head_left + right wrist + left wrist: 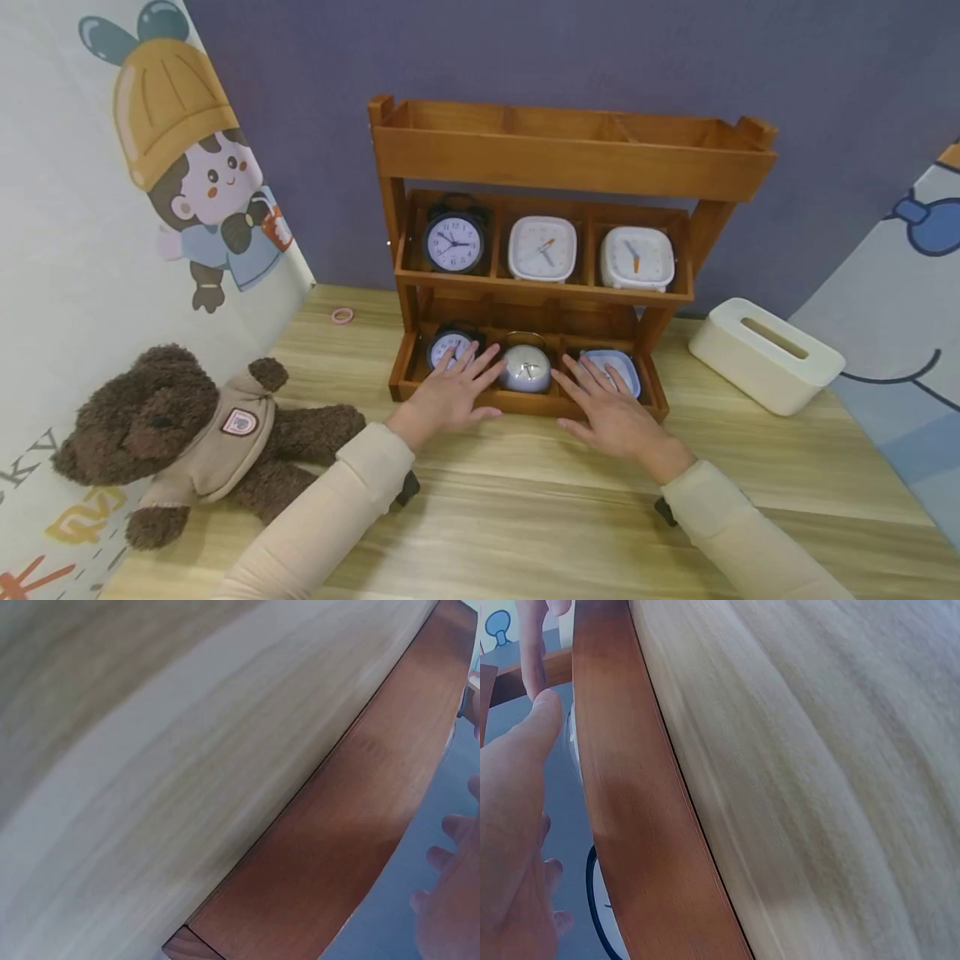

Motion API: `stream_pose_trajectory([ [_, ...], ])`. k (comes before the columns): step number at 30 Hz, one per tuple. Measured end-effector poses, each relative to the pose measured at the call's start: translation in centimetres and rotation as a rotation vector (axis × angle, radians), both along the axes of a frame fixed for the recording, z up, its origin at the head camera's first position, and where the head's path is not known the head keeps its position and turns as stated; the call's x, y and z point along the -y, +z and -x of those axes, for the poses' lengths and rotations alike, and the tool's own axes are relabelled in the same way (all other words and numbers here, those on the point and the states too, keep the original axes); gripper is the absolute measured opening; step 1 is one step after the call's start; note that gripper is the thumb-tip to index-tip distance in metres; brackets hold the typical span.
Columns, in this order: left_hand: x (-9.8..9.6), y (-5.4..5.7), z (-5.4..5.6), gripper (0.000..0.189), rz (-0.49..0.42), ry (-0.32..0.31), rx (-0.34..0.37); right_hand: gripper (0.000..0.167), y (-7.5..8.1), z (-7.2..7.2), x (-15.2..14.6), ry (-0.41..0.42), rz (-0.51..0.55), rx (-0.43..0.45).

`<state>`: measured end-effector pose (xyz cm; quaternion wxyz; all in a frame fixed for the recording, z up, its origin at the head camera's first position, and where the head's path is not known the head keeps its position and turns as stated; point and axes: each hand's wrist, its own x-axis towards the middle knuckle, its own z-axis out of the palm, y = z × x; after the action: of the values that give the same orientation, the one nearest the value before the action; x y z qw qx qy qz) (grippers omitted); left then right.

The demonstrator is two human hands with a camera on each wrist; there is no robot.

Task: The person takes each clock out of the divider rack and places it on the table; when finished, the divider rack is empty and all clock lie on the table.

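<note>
A brown wooden shelf (570, 158) with three tiers stands against the wall. Its bottom tier holds a black round alarm clock (448, 350), a silver-white round clock (527, 371) and a light blue clock (617, 367). My left hand (450, 392), fingers spread, reaches over the front board, its fingertips overlapping the black clock. Over the light blue clock my right hand (611, 408) is stretched out, fingers straight and apart. Both wrist views show the shelf's front board (637, 795) beside the fingers. The middle tier carries another black clock (454, 242) and two white square clocks (542, 248).
A brown teddy bear (247, 425) in a beige sweater lies on the wood-grain table (510, 517) at left. A pink ring (342, 316) is near the back edge. To the right of the shelf stands a cream tissue box (765, 358). Printed walls flank both sides.
</note>
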<state>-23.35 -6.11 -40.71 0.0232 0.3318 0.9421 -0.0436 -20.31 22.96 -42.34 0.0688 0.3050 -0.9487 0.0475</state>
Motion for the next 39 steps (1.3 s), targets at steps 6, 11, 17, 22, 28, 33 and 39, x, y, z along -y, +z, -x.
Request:
stream_pose_trajectory([
  [6,0.6,0.4,-0.2,0.077,-0.081,0.008,0.05,0.071,0.0,0.2,-0.3,0.002,0.037,0.013],
  [11,2.0,1.2,-0.8,0.078,-0.187,0.061,0.102,0.073,0.2,0.8,-1.3,-0.014,0.094,0.009],
  [17,5.0,2.4,-1.1,0.078,-0.364,0.214,0.079,0.074,0.1,1.9,-2.5,-0.065,0.186,-0.043],
  [22,7.6,3.3,-1.7,0.076,-0.549,0.35,0.124,0.071,-0.1,2.6,-3.5,-0.121,0.277,-0.052],
  [28,9.6,3.0,-2.2,0.073,-0.681,0.459,0.234,0.074,-0.4,3.0,-4.3,-0.192,0.327,-0.049],
  [33,10.2,1.5,-1.8,0.07,-0.728,0.516,0.292,0.08,0.1,3.0,-4.2,-0.274,0.326,0.038],
  [39,10.7,-0.5,-1.0,0.064,-0.827,0.581,0.339,0.087,0.7,3.4,-3.6,-0.366,0.334,0.152],
])
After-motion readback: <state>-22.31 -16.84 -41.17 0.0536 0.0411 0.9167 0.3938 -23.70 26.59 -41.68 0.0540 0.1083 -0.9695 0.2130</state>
